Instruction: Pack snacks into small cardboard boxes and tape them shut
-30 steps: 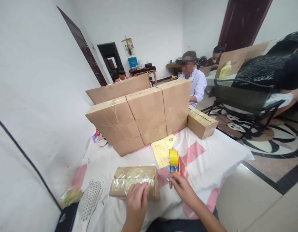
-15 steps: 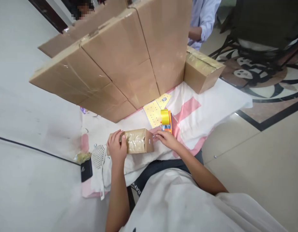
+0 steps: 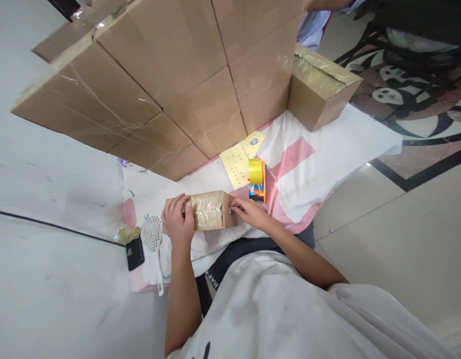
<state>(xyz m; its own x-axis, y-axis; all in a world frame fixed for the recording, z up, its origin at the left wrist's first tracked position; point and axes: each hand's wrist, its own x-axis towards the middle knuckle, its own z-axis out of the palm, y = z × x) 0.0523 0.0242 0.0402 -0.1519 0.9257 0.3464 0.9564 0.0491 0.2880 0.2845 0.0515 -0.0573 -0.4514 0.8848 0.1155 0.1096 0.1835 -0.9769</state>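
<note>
A small cardboard box (image 3: pixel 208 212) with shiny clear tape along its side lies on the cloth in front of me. My left hand (image 3: pixel 178 219) is wrapped over its left end, with a dark round spot partly showing by the thumb. At the box's right end, my right hand (image 3: pixel 249 212) pinches something small and bluish, too small to name, against the end face. Just beyond the right hand stands a yellow tape roll (image 3: pixel 255 171) beside an orange and blue item (image 3: pixel 261 189). A yellow dotted paper piece (image 3: pixel 236 167) lies behind the box.
A tall cardboard panel (image 3: pixel 170 85) rises at the back, with another taped box (image 3: pixel 324 85) to its right. At left lie a white slotted skimmer (image 3: pixel 151 234) and a dark phone-like object (image 3: pixel 134 253). A person's arm (image 3: pixel 328 4) shows behind the panel.
My right hand has moved slightly left, bringing the small thing up against the box's end face. My left hand keeps its grip. The view has tilted slightly downward.
</note>
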